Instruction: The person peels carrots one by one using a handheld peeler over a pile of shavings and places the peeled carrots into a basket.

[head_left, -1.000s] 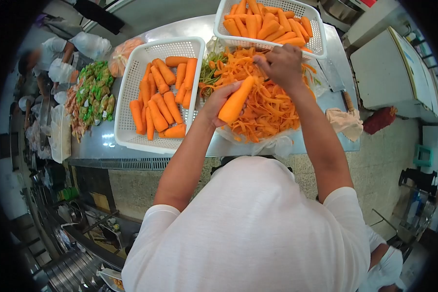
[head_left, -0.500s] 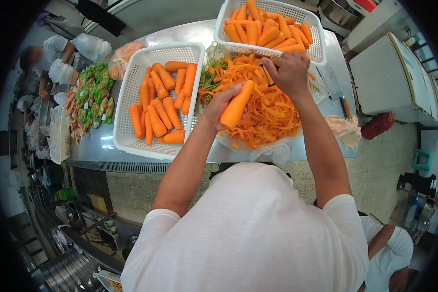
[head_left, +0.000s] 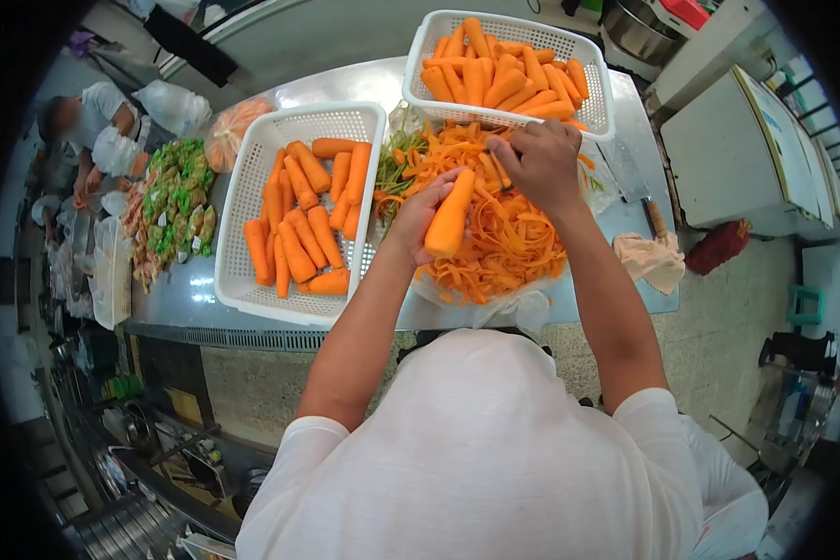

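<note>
My left hand (head_left: 424, 213) is closed around a carrot (head_left: 450, 217), held at a slant with its thick end toward me. A vegetable peeler (head_left: 501, 168) is in the grip of my right hand (head_left: 543, 159), just right of the carrot's far end. Under both hands spreads a heap of orange carrot peelings (head_left: 513, 243) on a clear plastic bag. Left of the heap, a white perforated basket (head_left: 235, 245) has several carrots in it. Beyond my right hand stands another white basket (head_left: 414, 82) full of carrots.
On the right of the steel table lie a cleaver (head_left: 627, 170) and a crumpled cloth (head_left: 651, 261). Green-and-orange wrapped packets (head_left: 179, 191) are piled at the left. A co-worker (head_left: 103, 112) is at the far left, and another person in white (head_left: 733, 490) is behind me at right.
The view has shifted slightly, so the table sits lower. My right hand with the peeler has moved a little to the left. The carrot stays in my left hand, more upright.
</note>
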Demonstrator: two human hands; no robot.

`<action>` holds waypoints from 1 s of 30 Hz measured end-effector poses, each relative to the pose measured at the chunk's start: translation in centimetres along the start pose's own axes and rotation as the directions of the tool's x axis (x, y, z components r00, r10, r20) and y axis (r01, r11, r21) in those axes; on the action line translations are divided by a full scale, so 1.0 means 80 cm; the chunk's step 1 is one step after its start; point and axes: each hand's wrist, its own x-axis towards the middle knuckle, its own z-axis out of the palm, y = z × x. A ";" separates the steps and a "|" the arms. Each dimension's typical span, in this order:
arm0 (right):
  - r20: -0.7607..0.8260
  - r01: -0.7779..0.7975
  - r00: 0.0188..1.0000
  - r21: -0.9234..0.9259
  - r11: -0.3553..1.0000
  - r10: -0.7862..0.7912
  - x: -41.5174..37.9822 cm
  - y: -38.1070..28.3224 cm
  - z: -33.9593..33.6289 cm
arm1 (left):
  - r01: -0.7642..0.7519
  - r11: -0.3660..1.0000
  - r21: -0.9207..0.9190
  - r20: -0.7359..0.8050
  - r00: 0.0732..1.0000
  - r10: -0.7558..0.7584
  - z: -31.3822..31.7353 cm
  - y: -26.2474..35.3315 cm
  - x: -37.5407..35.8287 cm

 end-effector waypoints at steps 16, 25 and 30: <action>0.079 0.145 0.985 0.116 0.983 -0.155 -0.027 -0.045 -0.031 | -0.036 0.995 -0.098 -0.078 0.997 0.029 0.020 -0.002 0.004; 0.052 0.033 0.998 -0.033 0.999 -0.032 0.006 0.034 0.018 | 0.072 0.993 -0.093 0.129 0.990 -0.059 0.007 -0.003 -0.017; 0.070 0.018 0.997 0.162 0.987 -0.030 -0.018 -0.008 -0.012 | 0.013 0.981 -0.193 -0.069 0.997 -0.027 -0.004 0.000 -0.005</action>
